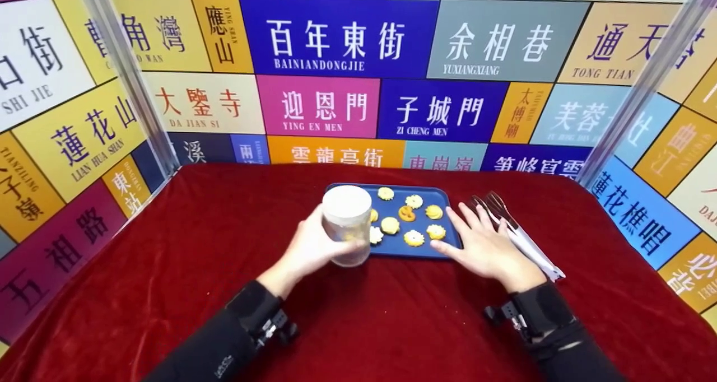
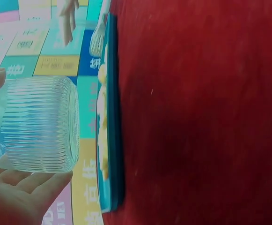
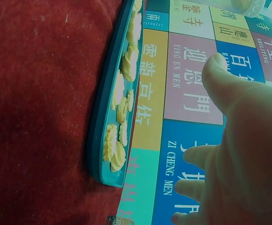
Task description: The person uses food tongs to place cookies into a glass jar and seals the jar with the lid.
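Observation:
In the head view my left hand point(image 1: 307, 246) grips a clear jar point(image 1: 350, 253) with a white top, its thumb across the front. Fine ribs run along the jar's wall in the left wrist view, where its base hangs above the level of the blue tray point(image 2: 113, 178). Several pale yellow cookies point(image 1: 414, 237) lie spread on the tray, one of them pretzel-shaped point(image 1: 407, 213); the jar hides the tray's left part. My right hand point(image 1: 490, 253) hovers above the tray's right edge with fingers spread, holding nothing.
Tongs point(image 1: 529, 250) with dark tips and a pale handle lie right of the tray, partly behind my right hand. Dark red cloth point(image 1: 392, 326) covers the table. Behind it stands a wall of coloured sign panels point(image 1: 339, 37), with clear posts point(image 1: 126, 74) at the corners.

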Tool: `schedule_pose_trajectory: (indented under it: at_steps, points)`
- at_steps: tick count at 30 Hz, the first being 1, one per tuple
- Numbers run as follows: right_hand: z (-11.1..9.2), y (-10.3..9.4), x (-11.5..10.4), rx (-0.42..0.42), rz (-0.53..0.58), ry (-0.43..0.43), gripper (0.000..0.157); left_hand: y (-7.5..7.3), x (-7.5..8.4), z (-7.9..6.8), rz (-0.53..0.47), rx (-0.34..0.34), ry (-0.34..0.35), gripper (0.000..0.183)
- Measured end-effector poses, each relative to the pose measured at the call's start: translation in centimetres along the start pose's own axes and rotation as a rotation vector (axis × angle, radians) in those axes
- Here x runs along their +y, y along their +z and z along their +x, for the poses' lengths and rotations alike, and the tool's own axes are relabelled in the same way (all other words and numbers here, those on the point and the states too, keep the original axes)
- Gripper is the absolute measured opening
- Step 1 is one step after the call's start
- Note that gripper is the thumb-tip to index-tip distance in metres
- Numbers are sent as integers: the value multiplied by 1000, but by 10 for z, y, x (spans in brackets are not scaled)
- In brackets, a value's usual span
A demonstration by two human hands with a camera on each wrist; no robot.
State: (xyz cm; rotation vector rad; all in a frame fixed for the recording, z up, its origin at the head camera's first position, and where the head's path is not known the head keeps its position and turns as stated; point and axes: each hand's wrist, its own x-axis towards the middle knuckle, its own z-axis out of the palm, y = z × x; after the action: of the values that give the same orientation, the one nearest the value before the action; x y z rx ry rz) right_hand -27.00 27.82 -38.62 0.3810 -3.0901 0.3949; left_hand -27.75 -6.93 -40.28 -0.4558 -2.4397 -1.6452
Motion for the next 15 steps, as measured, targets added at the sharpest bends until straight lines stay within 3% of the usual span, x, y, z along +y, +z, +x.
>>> schedule_pose_trajectory:
  at_steps: [15]
  points:
    - [-2, -2, -1, 5, -11, 3, 99, 36, 4, -27, -62, -219, 36, 90]
